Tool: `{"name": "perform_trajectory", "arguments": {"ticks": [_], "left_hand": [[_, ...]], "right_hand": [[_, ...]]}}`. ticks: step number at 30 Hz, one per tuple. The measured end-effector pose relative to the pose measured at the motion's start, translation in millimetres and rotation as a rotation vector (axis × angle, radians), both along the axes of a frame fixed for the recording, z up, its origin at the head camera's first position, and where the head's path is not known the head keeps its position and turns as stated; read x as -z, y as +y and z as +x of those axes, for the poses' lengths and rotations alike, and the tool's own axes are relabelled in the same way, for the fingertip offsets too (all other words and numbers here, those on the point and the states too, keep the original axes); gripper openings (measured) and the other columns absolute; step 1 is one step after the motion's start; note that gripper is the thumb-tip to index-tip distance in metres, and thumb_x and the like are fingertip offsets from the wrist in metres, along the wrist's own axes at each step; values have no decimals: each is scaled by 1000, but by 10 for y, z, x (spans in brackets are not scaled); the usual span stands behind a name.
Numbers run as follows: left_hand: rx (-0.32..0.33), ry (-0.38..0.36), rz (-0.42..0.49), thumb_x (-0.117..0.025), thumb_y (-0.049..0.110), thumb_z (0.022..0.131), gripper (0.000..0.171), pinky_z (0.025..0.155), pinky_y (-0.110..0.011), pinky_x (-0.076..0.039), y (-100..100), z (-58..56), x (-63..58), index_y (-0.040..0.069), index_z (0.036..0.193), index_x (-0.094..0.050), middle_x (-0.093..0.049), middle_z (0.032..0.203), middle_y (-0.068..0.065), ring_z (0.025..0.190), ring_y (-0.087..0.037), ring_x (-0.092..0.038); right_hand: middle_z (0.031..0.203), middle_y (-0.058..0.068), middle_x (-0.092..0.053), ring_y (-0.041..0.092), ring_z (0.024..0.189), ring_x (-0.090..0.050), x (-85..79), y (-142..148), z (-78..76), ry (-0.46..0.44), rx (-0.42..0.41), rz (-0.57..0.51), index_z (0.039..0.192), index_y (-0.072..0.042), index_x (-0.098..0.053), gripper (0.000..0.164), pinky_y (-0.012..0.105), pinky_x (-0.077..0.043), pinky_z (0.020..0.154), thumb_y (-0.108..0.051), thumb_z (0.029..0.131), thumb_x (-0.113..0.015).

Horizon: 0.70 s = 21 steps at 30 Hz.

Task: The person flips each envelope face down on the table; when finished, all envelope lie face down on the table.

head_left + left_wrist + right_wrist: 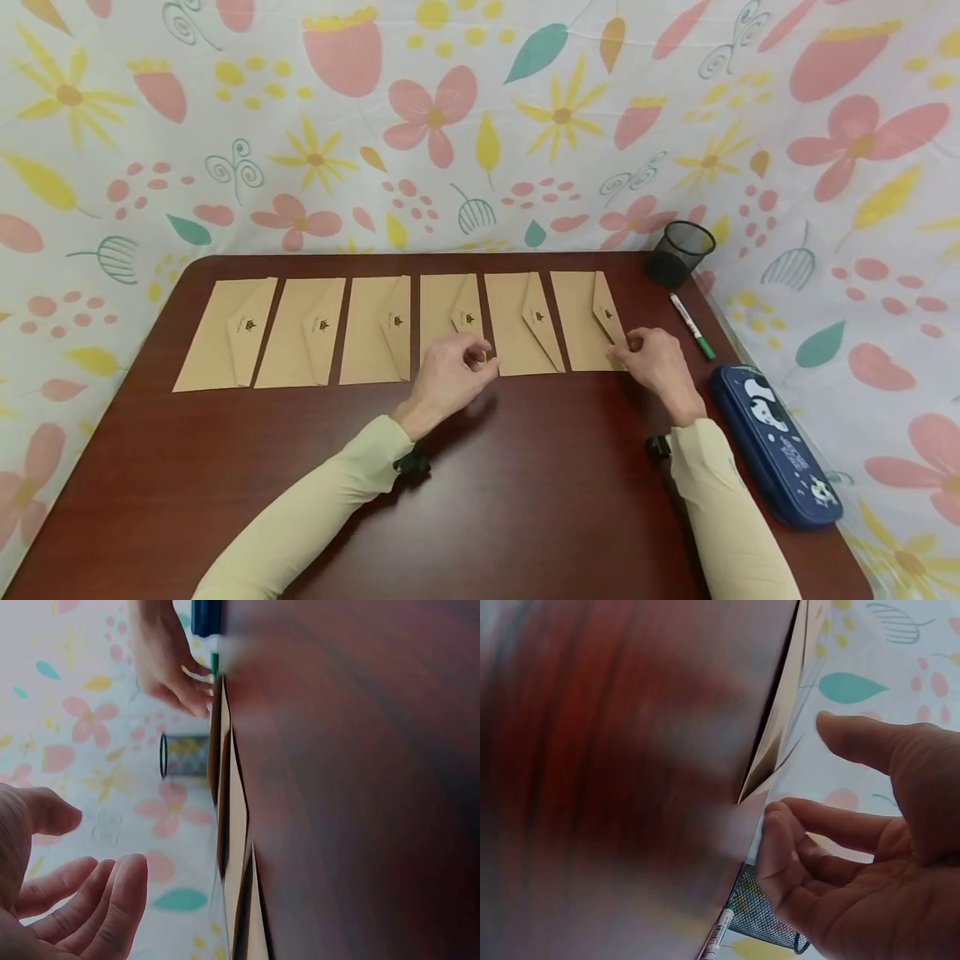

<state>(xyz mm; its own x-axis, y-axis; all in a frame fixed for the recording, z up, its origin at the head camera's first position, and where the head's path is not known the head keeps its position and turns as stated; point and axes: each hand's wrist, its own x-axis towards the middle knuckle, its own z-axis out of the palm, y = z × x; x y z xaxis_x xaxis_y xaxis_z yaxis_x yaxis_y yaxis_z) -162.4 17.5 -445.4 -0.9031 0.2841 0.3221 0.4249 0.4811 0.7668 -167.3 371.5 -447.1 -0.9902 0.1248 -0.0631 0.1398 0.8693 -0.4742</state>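
A row of several tan envelopes [213, 333] lies along the far side of the table, each with a pointed flap and a small dark crown print. My left hand [453, 375] hovers over the near end of the third envelope from the right [437, 308], covering part of it. In the left wrist view its thumb and fingers [124, 900] are bent loosely and stand apart, holding nothing. At the near right corner of the rightmost envelope [577, 325] is my right hand [663, 367]. Its thumb [855, 742] and fingers are apart in the right wrist view, with nothing between them.
A black mesh pen cup [678, 252] stands at the far right corner. Below it lies a white marker with a green end [692, 325], then a dark blue pencil case [776, 446] along the right edge. A flower-patterned sheet [465, 108] hangs behind the brown table [525, 492].
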Motion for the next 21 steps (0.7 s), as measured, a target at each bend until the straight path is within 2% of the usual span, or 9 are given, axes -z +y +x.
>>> {"name": "perform_trajectory", "arguments": {"ticks": [4,9,14,21], "left_hand": [[37,-82,-13,-79,20,94,23,79,-27,-59,224,-4,4,2,109,-81,-79,90,-6,81,-17,-73],[42,-141,-21,-77,21,95,22,82,-31,-61,448,-88,11,4,108,-82,-81,89,-6,82,-16,-74],[53,-161,-32,-76,19,94,19,81,-28,-60,627,-146,9,6,105,-84,-82,88,-4,79,-12,-73],[72,-146,-80,-76,14,93,15,85,-27,-58,887,-152,-9,7,103,-85,-83,89,-3,85,-14,-75]], "right_hand": [[127,32,-70,40,107,-66,-34,39,-22,-105,23,7,132,10,-68,54,50,-57,86,-35,102,-74],[131,33,-70,43,110,-67,-59,55,-69,-127,16,42,130,10,-70,51,51,-58,89,-32,101,-74],[121,28,-73,38,101,-67,-41,73,-107,-123,12,55,121,8,-74,43,44,-57,82,-29,100,-75],[93,13,-73,27,82,-62,-62,121,-59,-121,19,61,102,2,-80,27,32,-47,66,-25,99,-76]]}}
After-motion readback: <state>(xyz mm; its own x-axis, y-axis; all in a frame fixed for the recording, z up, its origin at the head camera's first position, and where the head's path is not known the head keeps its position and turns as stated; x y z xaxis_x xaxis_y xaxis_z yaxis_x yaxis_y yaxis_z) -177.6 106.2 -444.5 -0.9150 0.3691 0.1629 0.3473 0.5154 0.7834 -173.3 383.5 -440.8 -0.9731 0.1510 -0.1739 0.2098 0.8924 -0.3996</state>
